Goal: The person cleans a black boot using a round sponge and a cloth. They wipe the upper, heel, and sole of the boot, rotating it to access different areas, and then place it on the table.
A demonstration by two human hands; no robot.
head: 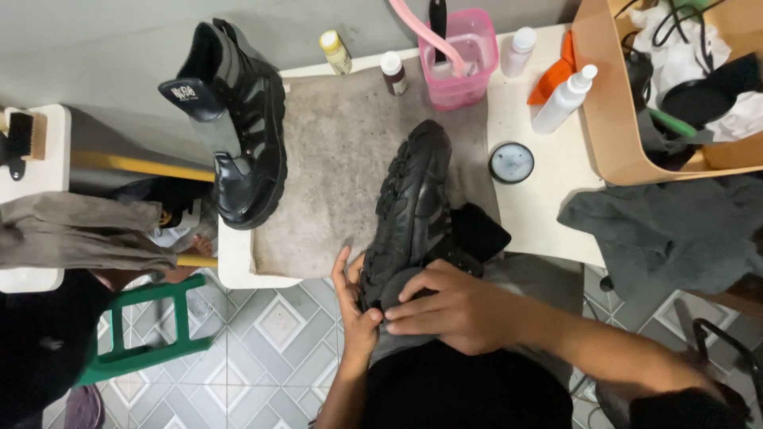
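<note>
— Head view, near edge of the tabletop (548, 199)?

— Black boot (413, 210) lying lengthwise there, toe toward the far edge, heel end hanging over the near edge. Resting partly on a grey mat (334, 151) spread across the middle.

— Hands?

— Left hand (355, 306) pressed against the boot's heel from the left side, fingers (343, 274) together and laid flat along it. Right hand (453, 306) over the heel end from the right, fingers (417, 298) curled and clamped on a dark grey cloth (397, 290) held against the boot.

— Elsewhere on the tabletop?

— Second black boot (238, 119) upright at the left edge, partly on the mat. Pink container (465, 59) at the far edge with a brush handle in it; small bottles (393, 73) just beside it. Round tin (511, 162) right of the held boot, near a white spray bottle (564, 99). Grey cloth heap (660, 230) at the right edge, tan bin (612, 103) toward the far right corner.

— Below?

— Patterned tile floor (270, 349), green stool (143, 334) at left.
</note>
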